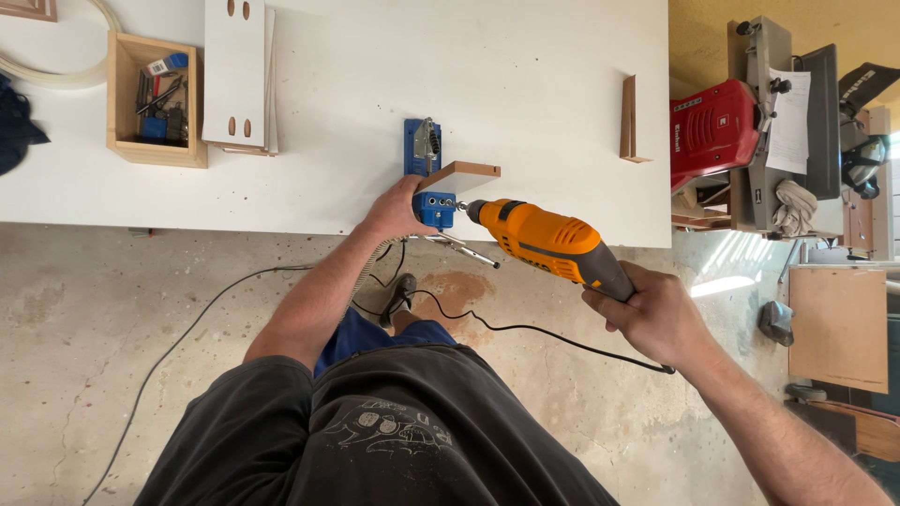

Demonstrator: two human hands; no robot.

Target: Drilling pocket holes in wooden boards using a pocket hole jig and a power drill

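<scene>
Right hand (656, 314) grips orange drill (548, 242) at frame centre, bit in blue jig (427, 178); left hand (398, 208) clamps jig and board (461, 175) on white surface (544, 84).

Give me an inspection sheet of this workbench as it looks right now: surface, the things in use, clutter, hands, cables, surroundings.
Surface: white worktable, bare in the middle.
Job's things: orange corded drill, bit in a blue drilling jig clamped on a white board piece at the table's front edge.
Clutter: wooden box of small tools, stacked white panels with slots, a small upright wooden piece, a hose.
Grips: left hand steadies the jig; right hand closed on the drill's handle.
Cables: black cord trailing over the concrete floor.
Surroundings: red machine and boards on the right.
</scene>
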